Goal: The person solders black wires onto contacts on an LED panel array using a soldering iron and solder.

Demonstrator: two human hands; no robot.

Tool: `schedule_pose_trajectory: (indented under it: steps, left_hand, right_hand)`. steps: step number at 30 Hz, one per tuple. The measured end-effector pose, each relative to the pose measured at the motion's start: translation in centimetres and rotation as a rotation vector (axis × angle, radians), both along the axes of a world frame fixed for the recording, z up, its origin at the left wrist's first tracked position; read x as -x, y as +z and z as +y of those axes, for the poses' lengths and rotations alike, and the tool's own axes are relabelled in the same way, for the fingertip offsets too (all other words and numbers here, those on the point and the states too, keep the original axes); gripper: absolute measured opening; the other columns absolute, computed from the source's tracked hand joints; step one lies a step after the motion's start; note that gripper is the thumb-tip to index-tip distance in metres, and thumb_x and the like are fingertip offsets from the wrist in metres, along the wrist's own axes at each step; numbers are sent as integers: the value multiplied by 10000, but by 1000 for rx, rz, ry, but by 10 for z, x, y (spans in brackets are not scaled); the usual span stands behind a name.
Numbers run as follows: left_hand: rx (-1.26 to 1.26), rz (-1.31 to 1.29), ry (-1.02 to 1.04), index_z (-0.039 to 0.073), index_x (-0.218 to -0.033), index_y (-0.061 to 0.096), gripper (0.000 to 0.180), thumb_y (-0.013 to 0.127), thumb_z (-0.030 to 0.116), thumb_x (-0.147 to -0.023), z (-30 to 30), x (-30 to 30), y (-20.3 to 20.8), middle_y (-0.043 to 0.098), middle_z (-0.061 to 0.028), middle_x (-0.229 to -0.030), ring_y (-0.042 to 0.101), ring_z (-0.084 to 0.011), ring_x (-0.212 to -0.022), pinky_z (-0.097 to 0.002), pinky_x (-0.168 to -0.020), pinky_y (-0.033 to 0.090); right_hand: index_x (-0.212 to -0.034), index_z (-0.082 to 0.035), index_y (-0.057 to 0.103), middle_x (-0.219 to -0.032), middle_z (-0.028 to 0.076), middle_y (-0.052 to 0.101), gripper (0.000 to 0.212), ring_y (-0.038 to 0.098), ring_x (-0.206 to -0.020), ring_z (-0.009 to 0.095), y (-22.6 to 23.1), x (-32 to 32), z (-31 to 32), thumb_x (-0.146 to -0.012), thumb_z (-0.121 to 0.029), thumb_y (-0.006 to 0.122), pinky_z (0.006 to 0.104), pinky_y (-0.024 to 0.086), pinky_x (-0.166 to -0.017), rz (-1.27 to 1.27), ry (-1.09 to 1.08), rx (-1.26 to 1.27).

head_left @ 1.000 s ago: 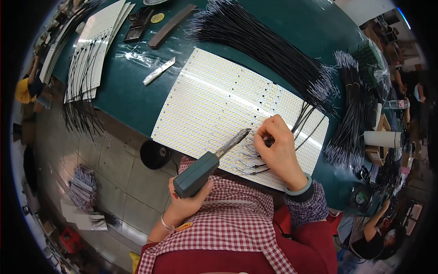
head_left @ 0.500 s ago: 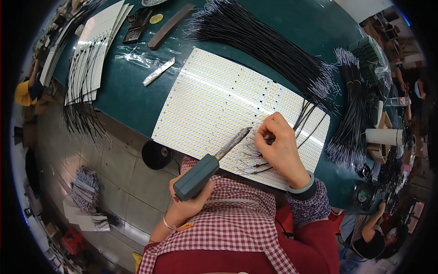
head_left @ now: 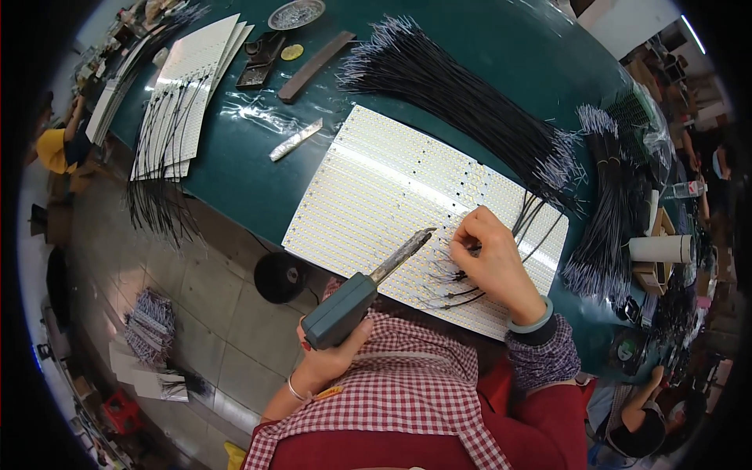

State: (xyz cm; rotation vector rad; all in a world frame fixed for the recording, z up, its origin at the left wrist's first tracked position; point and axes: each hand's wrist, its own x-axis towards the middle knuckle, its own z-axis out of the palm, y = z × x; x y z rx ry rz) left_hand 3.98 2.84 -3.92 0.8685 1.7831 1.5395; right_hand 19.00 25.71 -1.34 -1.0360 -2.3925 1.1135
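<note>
A white LED board (head_left: 352,204) with rows of small yellow-white chips lies on the table in front of me. My left hand (head_left: 337,352) is wrapped round the grey-green handle of a soldering iron (head_left: 338,311), its metal tip just over the board, close to my right fingertips. My right hand (head_left: 493,258) is closed in a pinch above the board, apparently on a thin black wire mostly hidden by the fingers. Several short black wires (head_left: 466,298) with pale ends lie on the board under that hand, and more wires (head_left: 529,215) cross its right side.
Beyond the board lies a large bundle of black wires (head_left: 470,94), with another bundle (head_left: 603,211) at the right. Wired boards (head_left: 188,86) overhang the table's left edge. A wrapped blade-like tool (head_left: 296,140), metal bar (head_left: 316,66), dish (head_left: 296,13) and white cylinder (head_left: 660,248) stand around.
The view has shifted, so the table and board sit lower and further right. The iron's tip is slightly further from my right fingertips. Both hands keep their grip.
</note>
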Motion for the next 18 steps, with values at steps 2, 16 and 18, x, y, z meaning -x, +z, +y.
schedule_pose_trajectory:
  steps: [2, 16, 18]
  left_hand:
    - [-2, -3, 0, 3, -933, 695, 192, 758, 98, -778, -1, 0, 0, 706, -75, -802, 651, -115, -663, -247, -604, 513]
    - [-47, -73, 79, 14, -984, 694, 233, 754, 117, -783, 2, 6, 5, 700, -31, -804, 631, -76, -672, -225, -611, 491]
    - [-54, -97, 113, 4, -1002, 686, 252, 754, 107, -782, 5, 10, 3, 699, -36, -829, 628, -73, -696, -225, -623, 495]
  right_hand:
    - [-764, 13, 591, -809, 113, 526, 90, 568, -696, 250, 3, -1, 7, -772, -52, 652, 330, 467, -631, -13, 52, 21]
    - [-892, -2, 635, -898, 89, 569, 118, 581, -789, 211, 16, -16, 23, -778, -12, 663, 286, 477, -697, 18, 143, 86]
    - [-936, -13, 644, -926, 85, 611, 153, 596, -823, 202, 21, -12, 43, -783, -3, 641, 286, 476, -701, -30, 221, -47]
